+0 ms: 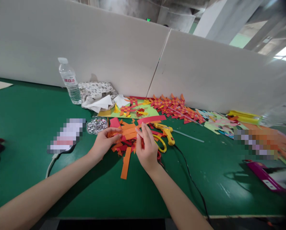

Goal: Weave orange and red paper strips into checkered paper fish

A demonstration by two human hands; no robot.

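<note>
Over a pile of red and orange paper scraps [126, 148], orange paper strips [129, 131] stretch between my two hands. My left hand [105, 140] pinches their left end between thumb and fingers. At the other end, my right hand [147, 147] has its thumb and fingers closed on the strips, fingertips pointing up. One loose orange strip [125, 163] hangs out of the pile toward me. Just right of my right hand lie a yellow scissors handle [163, 146] and a yellow hot glue gun [166, 131]. A long red strip [152, 119] lies behind the hands.
Woven paper fish [171, 107] crowd the back by the partition [109, 48]. A water bottle [70, 83], tissue pack [97, 92], container of googly eyes [97, 125] and charging phone [67, 135] stand left. The glue gun's black cord [189, 177] crosses the green table [143, 195] at right.
</note>
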